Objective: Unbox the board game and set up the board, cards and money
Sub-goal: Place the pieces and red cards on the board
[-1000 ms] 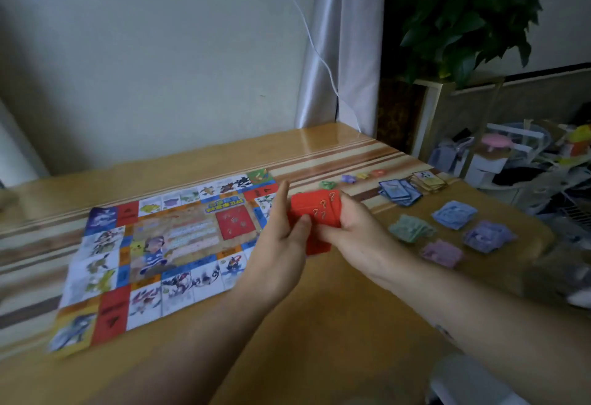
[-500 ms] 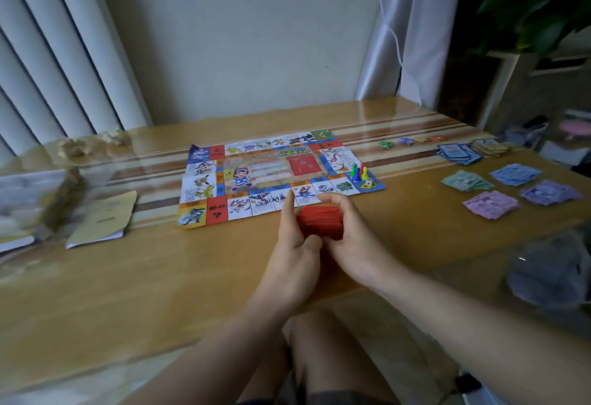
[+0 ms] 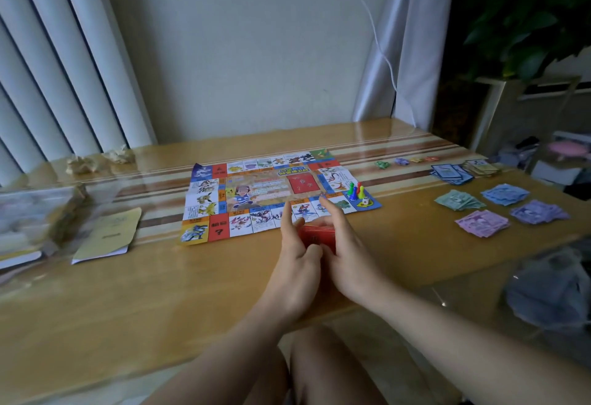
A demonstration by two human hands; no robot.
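Now the left hand (image 3: 297, 256) and right hand (image 3: 347, 252) pinch the red deck (image 3: 315, 235) edgewise, fingers (image 3: 287, 214) squaring it, likely for the board's (image 3: 256, 195) red space (image 3: 302, 183) at twelve o'clock.

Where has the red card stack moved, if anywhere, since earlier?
Yes: the red card stack came down from the right end of the board to its near edge.
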